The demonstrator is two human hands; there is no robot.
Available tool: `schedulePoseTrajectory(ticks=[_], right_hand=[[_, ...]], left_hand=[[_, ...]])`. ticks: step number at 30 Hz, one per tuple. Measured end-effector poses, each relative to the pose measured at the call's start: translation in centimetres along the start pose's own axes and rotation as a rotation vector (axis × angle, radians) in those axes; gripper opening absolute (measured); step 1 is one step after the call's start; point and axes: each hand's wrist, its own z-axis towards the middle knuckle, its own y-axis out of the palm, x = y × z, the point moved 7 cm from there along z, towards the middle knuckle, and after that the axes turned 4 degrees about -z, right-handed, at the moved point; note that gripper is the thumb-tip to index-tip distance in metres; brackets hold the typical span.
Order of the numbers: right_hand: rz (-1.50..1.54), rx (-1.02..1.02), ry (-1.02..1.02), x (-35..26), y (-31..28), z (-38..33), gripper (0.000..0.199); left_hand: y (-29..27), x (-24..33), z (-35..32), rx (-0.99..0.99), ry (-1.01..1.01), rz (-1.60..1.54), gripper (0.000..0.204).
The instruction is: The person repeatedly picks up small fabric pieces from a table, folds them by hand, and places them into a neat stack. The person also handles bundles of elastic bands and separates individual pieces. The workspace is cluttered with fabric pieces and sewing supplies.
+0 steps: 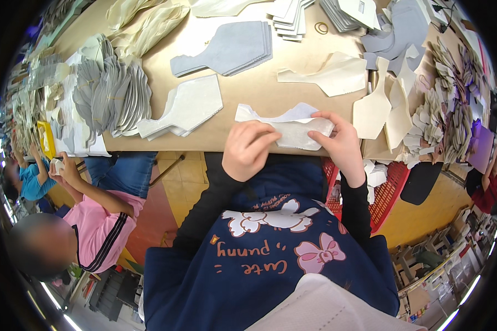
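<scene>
Close to the table's front edge I hold a curved cut piece of white and pale grey sheet material (299, 137), its front part folded over. My right hand (341, 144) pinches its right end, thumb on top and fingers along the far edge. Over its left part lies my left hand (249, 149), fingers bent together and pressed at the piece; the fingertips are partly hidden. A stack of white cut pieces (190, 105) lies to the left. Beyond it is a stack of grey cut pieces (232, 47). Cream cut pieces (337, 74) lie beyond my right hand.
Bundled grey pieces (113, 94) crowd the table's left side. More cream pieces (373, 107) and piled small pieces (442, 110) lie right. A red basket (389, 201) stands below the table edge. A co-worker in pink (107, 226) sits at left. Tape rings (321, 28) lie at the back.
</scene>
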Motion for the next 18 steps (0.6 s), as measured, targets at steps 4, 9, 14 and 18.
schedulePoseTrajectory(ticks=[4,9,14,18], right_hand=[[-0.17,0.099,-0.005,-1.3,-0.3,-0.8,0.042],[-0.192,0.228,-0.08,-2.5,-0.3,-1.3,0.047],[-0.18,0.26,-0.122,-2.0,-0.1,-1.9,0.041],[-0.217,0.288,-0.16,-1.5,0.0,-2.3,0.03]], left_hand=[[1.4,0.7,0.5,-0.025,-0.017,0.321,0.037],[2.5,-0.2,1.3,-0.116,-0.106,0.389,0.042],[2.8,-0.3,2.2,-0.138,-0.092,0.365,0.038],[3.3,-0.1,2.9,-0.13,-0.085,0.358,0.032]])
